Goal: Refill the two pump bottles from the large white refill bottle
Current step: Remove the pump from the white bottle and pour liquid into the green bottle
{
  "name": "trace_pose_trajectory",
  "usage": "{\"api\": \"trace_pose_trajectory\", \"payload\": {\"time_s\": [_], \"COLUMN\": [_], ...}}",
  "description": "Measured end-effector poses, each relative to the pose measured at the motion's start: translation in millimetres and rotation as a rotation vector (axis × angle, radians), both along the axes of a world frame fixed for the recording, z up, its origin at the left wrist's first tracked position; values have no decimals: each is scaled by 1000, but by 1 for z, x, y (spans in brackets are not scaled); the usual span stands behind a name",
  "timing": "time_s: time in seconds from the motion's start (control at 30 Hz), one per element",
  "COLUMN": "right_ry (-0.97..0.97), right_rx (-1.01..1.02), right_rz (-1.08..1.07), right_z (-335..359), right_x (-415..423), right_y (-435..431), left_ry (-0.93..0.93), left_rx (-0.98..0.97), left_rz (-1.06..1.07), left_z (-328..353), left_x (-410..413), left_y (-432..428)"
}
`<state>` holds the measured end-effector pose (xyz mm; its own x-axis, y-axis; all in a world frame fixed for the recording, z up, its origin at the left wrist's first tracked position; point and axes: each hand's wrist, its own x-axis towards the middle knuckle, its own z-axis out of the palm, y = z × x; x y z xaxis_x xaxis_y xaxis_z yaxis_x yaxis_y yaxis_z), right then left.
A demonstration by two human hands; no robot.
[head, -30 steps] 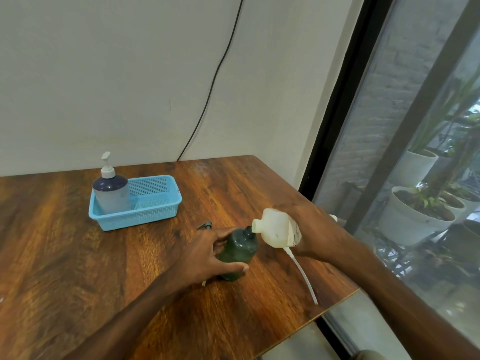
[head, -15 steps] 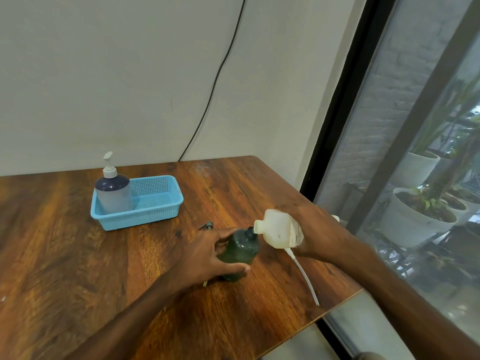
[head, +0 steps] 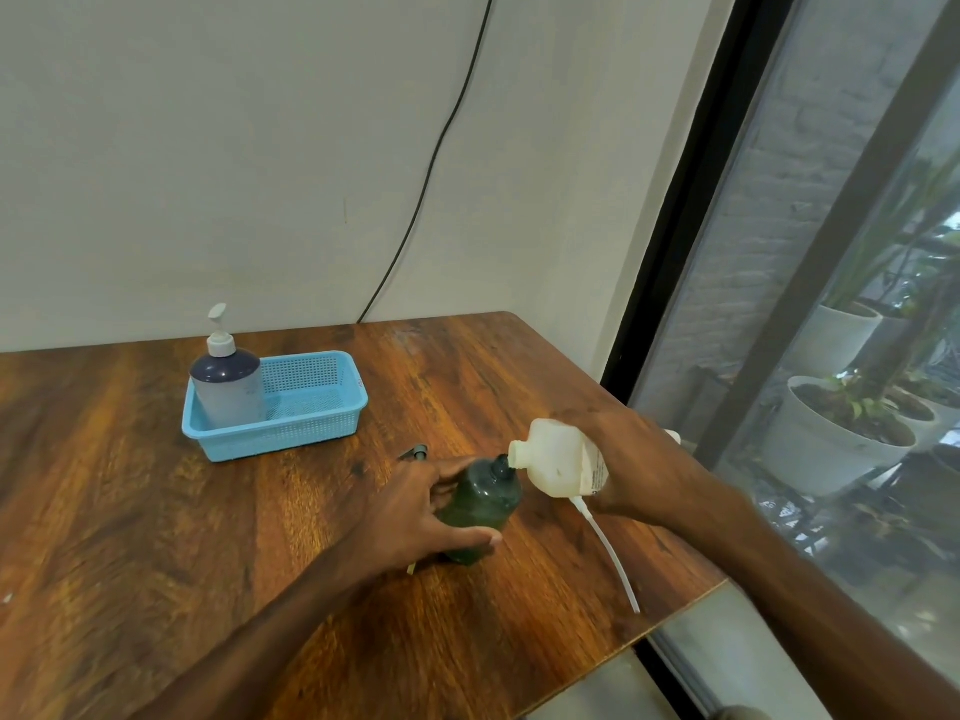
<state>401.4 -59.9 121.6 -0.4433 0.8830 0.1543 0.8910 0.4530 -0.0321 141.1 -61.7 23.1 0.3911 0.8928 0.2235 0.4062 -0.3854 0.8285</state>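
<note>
My left hand (head: 415, 517) grips a dark green bottle (head: 483, 504) that stands on the wooden table (head: 156, 537) with its neck open. My right hand (head: 634, 470) holds the large white refill bottle (head: 558, 457) tipped on its side, its spout touching the green bottle's neck. A white pump tube (head: 608, 553) lies on the table below my right hand. A dark pump head (head: 415, 453) lies just behind my left hand. A second pump bottle (head: 227, 384), grey with a dark top and white pump, stands in a blue basket (head: 311, 407).
The table's right edge (head: 675, 615) runs close to the bottles, with a window and potted plants (head: 841, 428) beyond. A black cable (head: 431, 168) hangs down the wall behind the table.
</note>
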Motion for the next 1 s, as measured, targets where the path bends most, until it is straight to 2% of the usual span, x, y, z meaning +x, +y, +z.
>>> {"api": "trace_pose_trajectory", "payload": {"time_s": [1.0], "right_ry": [-43], "right_rx": [11], "right_rz": [-7], "right_z": [4], "right_x": [-3], "right_y": [1], "left_ry": [7], "left_rx": [-12], "left_rz": [-20], "left_z": [-2], "left_x": [0], "left_y": [4]}}
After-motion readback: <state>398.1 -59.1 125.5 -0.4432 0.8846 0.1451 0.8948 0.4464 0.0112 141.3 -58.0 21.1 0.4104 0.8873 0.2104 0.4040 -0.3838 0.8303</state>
